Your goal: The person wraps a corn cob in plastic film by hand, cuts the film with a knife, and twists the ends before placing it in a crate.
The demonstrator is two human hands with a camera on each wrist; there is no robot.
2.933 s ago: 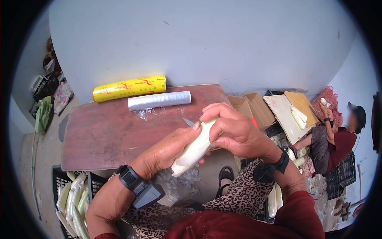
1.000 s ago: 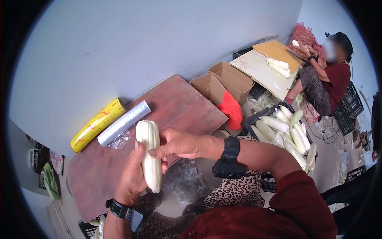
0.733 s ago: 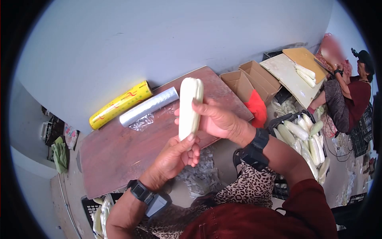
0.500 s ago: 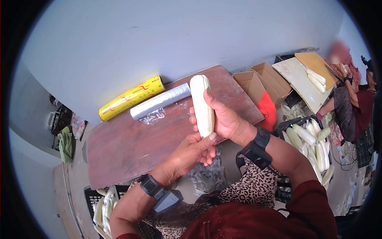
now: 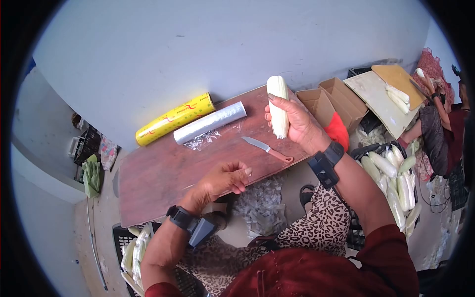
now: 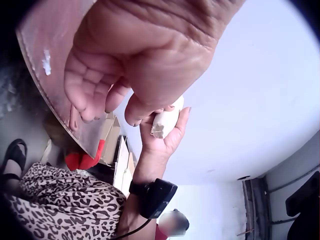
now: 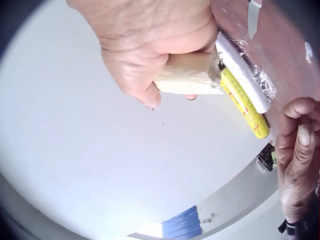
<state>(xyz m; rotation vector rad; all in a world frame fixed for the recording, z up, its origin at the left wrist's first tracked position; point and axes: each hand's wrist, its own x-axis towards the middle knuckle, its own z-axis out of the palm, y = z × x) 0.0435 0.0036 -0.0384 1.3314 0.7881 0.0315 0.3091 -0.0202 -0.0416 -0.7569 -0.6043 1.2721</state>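
My right hand [image 5: 297, 119] holds a pale ear of corn in its husk [image 5: 278, 106] upright over the table's far right part, thumb across its front. In the right wrist view, lengthwise ridges show on the corn [image 7: 187, 80]; its cut end [image 6: 159, 131] faces the left wrist camera. My left hand [image 5: 222, 179] is apart from the corn, over the table's front edge, fingers loosely bent and nothing seen in them. Between the hands, a knife [image 5: 267, 148] with an orange-brown handle lies on the reddish table [image 5: 163, 173].
A yellow roll [image 5: 173, 119] and a clear film roll [image 5: 210, 123] lie at the table's back. Cardboard boxes [image 5: 341, 104] and a red cloth [image 5: 337, 131] are at right. Crates of corn [image 5: 391, 171] stand at either side; another person [image 5: 440, 123] sits far right.
My left hand has come off the corn's lower end and moved down-left. The right hand has raised the corn rightward. The knife, its blade seen at the hands at first, now lies on the table.
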